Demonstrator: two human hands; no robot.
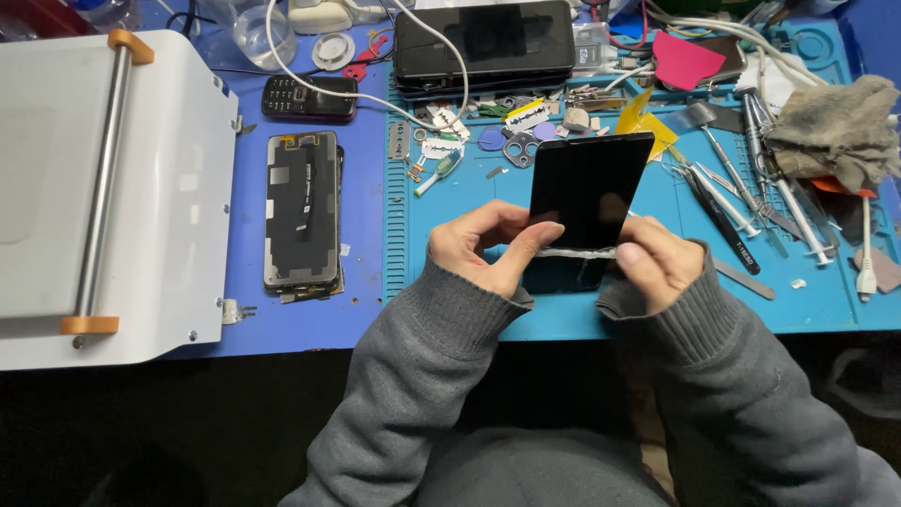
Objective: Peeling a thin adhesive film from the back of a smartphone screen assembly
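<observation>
Black glass phone panel (588, 188) tilts above our blue work mat (469, 310), left hand (488, 249) and right hand (657, 263) pinching a crinkled clear strip (577, 253) taut across its near end.

The lower part of the black phone (587, 192) is hidden behind the left hand (488, 246) and right hand (657, 261), so its bottom edge cannot be seen; the fingertips pressed on it are partly covered by a pale strip (577, 253) whose material is unclear; the white machine (103, 188) at far left is cut off by the left edge; the grey rag (835, 127) and a white cable end (865, 277) run toward the right edge; small parts (516, 127) beyond the phone are too tiny to identify; a clear container (253, 28) is cropped by the top edge; both grey sleeves (422, 376) leave the frame at the bottom.
</observation>
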